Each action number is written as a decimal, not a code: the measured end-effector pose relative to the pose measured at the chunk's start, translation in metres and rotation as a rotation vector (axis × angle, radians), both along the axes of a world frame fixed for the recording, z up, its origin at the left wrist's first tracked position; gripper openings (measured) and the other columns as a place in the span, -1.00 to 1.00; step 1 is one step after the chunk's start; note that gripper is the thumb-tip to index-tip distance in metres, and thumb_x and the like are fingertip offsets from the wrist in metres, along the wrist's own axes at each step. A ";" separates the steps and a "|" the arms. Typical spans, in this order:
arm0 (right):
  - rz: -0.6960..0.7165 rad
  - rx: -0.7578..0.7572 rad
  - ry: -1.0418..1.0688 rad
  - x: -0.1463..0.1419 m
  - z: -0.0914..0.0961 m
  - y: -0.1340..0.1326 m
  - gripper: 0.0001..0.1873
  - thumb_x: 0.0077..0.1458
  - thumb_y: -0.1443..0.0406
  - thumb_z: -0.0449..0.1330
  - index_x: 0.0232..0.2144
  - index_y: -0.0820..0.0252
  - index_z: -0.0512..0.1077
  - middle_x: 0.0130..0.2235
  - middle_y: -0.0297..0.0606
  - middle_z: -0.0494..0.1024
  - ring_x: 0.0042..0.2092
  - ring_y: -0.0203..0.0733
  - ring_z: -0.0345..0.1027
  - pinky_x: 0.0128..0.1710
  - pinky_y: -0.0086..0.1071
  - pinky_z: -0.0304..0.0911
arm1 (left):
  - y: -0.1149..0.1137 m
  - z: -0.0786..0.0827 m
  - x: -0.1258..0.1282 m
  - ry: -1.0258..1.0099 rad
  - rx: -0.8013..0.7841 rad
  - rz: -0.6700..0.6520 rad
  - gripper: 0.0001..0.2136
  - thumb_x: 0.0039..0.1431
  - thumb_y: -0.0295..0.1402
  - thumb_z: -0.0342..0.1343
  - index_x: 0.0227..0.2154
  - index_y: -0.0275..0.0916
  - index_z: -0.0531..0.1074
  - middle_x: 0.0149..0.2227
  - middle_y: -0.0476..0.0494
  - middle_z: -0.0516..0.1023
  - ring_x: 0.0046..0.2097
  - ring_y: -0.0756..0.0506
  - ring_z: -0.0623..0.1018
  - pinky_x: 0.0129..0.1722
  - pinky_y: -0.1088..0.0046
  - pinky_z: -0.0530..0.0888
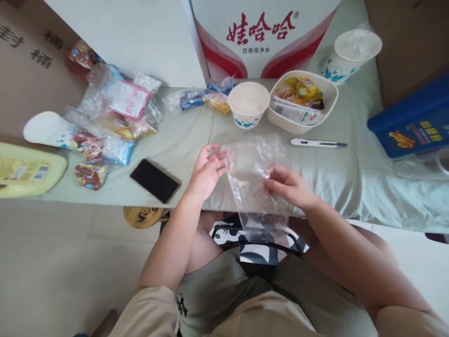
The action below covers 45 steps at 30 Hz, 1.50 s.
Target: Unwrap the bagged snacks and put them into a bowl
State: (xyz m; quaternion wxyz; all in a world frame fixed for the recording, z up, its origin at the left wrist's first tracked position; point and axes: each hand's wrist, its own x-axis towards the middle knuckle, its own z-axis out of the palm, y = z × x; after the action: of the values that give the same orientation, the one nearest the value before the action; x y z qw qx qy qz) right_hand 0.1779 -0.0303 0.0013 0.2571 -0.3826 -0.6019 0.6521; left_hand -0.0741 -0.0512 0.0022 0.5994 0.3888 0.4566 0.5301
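A transparent plastic bag [252,187] hangs in front of me, from above the table down past its front edge. At its right side my right hand [287,185] is closed, thumb and fingers pinching the film. My left hand [210,168] is at the bag's upper left edge. Its fingers are apart and slightly curled, with the fingertips at the film. Just beyond the bag stands a white paper cup [247,119] with blue leaf prints. To its right is a cream plastic basket [303,128] holding snack packets. A white utility knife [317,143] lies to the right.
A black phone [155,180] lies left of my hands. Several snack packets [126,100] are piled at the left by a tipped paper cup [44,128]. Another paper cup [351,56] stands back right, near a blue container [414,119]. A white carton [259,51] stands behind.
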 end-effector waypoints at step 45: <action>-0.252 0.236 0.048 0.018 0.000 -0.006 -0.37 0.03 0.14 0.38 0.10 0.05 0.24 -0.20 -0.28 0.54 -0.17 -0.16 0.45 -0.16 -0.30 0.35 | -0.009 -0.004 0.035 0.353 0.008 -0.061 -0.72 0.02 -0.12 0.34 -0.42 -0.23 0.50 -0.47 -0.03 0.57 -0.42 -0.03 0.54 -0.37 0.45 0.48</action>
State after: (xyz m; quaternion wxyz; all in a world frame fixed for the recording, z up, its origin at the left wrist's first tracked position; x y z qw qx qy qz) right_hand 0.1958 -0.0358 0.0015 0.3941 -0.4066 -0.6151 0.5486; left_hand -0.0392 -0.0599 -0.0021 0.5242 0.4919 0.5407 0.4369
